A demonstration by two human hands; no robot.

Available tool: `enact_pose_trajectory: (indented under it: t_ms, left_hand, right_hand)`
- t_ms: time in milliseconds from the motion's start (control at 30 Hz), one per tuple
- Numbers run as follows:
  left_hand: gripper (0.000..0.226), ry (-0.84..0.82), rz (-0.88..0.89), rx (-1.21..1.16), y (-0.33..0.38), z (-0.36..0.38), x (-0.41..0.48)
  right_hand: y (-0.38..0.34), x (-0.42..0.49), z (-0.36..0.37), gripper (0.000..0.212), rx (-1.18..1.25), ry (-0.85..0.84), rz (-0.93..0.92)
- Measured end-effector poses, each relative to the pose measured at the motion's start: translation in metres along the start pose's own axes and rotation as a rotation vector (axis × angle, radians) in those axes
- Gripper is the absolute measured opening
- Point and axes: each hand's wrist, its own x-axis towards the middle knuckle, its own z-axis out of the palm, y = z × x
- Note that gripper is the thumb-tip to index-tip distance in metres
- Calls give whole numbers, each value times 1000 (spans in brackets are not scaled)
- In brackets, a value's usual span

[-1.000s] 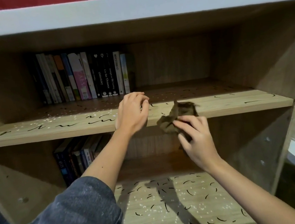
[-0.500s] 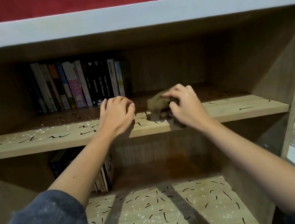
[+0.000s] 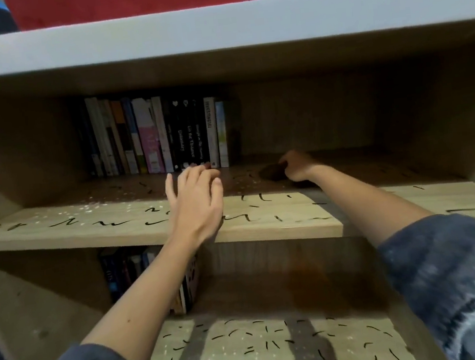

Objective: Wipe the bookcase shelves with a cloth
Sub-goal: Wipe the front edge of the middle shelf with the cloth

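Cloth (image 3: pixel 272 172) lies deep on the shelf (image 3: pixel 87 231), right of the books (image 3: pixel 153 139), bunched under my right hand (image 3: pixel 299 167), whose fingers curl onto it. My left hand (image 3: pixel 196 206) is at the front edge, fingers relaxed and slightly apart. I'd press flat and sweep forward in overlapping strokes, dragging the specks (image 3: pixel 90 208) out.

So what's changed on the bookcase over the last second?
The right hand, gripping the cloth, moved from the front edge of the middle shelf deep toward its back. The left hand reached further in, fingers now straighter. The books and the dark marks stayed put.
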Motion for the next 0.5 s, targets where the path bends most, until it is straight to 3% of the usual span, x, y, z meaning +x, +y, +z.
enact_pose_trajectory:
  t_ms: [133,233,300,400,500]
  left_hand:
    - [47,22,1,-20,-2,1,1]
    - [47,33,2,-37,-2,1,1]
    - [47,44,1,-52,-2,1,0]
    - [46,55,1,-80,-2,1,0]
    - [45,72,8,-101,-3,1,0]
  right_hand:
    - [-14,-14,-27,30,190,-219,-141]
    - [-10,1,-44,34,318,-29,-90]
    - [-7,15,-38,31,257,95,-21]
    - [-5,26,-12,30,125,37,18]
    - [-23,21,9,32,85,-55,-66]
